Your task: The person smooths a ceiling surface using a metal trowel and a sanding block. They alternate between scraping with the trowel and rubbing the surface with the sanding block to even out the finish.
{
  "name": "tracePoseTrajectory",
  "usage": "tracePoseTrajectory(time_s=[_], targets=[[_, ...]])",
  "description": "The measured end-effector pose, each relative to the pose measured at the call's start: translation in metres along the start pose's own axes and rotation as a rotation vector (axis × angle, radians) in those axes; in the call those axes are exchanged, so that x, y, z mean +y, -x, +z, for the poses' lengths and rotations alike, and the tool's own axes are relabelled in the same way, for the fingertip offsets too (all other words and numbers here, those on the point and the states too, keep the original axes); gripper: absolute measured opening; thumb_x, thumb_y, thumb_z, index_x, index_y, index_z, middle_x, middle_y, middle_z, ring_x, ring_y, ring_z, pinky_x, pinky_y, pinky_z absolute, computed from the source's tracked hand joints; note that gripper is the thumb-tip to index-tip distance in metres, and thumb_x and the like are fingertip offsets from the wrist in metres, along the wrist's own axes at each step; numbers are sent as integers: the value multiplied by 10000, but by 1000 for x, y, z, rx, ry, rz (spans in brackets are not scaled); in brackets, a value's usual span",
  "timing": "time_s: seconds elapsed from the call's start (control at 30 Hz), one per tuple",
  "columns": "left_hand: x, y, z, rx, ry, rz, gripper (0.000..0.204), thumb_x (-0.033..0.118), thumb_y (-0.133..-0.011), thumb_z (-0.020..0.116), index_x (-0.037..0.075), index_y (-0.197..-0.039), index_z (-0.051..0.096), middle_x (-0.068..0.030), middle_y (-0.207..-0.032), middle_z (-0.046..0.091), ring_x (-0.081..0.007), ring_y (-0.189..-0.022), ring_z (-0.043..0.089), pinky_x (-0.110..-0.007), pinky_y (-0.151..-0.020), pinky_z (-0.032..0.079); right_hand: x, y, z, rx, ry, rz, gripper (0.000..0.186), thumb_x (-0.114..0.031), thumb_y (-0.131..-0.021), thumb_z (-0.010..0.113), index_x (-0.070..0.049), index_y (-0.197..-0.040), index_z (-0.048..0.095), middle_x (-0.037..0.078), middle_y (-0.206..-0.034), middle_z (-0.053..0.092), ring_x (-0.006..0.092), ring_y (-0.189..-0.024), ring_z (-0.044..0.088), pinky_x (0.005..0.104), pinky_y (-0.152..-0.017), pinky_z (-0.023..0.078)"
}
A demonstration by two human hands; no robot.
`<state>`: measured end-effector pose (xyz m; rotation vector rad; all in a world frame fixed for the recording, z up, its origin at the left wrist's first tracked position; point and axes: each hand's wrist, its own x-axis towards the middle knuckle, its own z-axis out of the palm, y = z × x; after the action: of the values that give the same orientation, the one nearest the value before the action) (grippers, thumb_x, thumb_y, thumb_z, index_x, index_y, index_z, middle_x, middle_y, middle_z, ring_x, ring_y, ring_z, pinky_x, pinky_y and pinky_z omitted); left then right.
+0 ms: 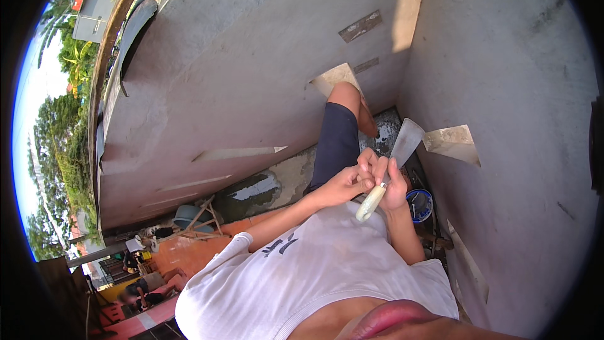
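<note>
My right hand (394,192) is wrapped round a putty knife (372,203) near the top of its pale handle, in front of my chest. The flat, flared metal blade tilts up and away to the right, while the handle's rounded end comes back toward my white shirt. Against the right fingers, beside the neck of the knife, my left hand (346,185) is closed with its fingertips pressed together. Whatever those fingertips may pinch is too small or hidden to make out.
Grey plastered walls (264,82) meet in a corner ahead, with a pale-edged opening (452,143) on the right. A blue-rimmed bucket (419,205) stands below it. Wet floor (251,187) lies left of my leg. A wooden trestle (204,217) and another person (148,286) are at lower left.
</note>
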<state>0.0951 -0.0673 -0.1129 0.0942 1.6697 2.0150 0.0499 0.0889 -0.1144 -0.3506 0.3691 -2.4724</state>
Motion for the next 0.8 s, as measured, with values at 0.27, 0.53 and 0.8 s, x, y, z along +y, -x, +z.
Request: tracePoseTrajectory(time_s=[0.27,0.53,0.8], targets=[[22,-20,2,174,-118,101,324,310,-1071,572,-11,-1083,616,-14,-875,645,-101,-796,592,-293,-773,512,-10,-20,3,34,62,-30,582,-448,-1122,244,-100,-709,459,106,-906,491,193,-758,450,328,-741,448],[60,-29,-17,33,-319,44,186,134,-983,664,-42,-1037,644,-115,-920,724,-208,-836,697,-326,-771,542,-14,-36,-2,-64,-243,-105,582,-461,-1123,225,-136,-703,462,61,-824,488,170,-722,428,278,-641,369],[84,-40,-32,305,-610,300,362,33,-842,712,-20,-1188,619,-155,-1011,729,-306,-957,712,-368,-885,536,-30,-73,-4,-43,137,156,547,-393,-1133,242,-139,-672,390,37,-665,452,201,-641,505,310,-663,427]])
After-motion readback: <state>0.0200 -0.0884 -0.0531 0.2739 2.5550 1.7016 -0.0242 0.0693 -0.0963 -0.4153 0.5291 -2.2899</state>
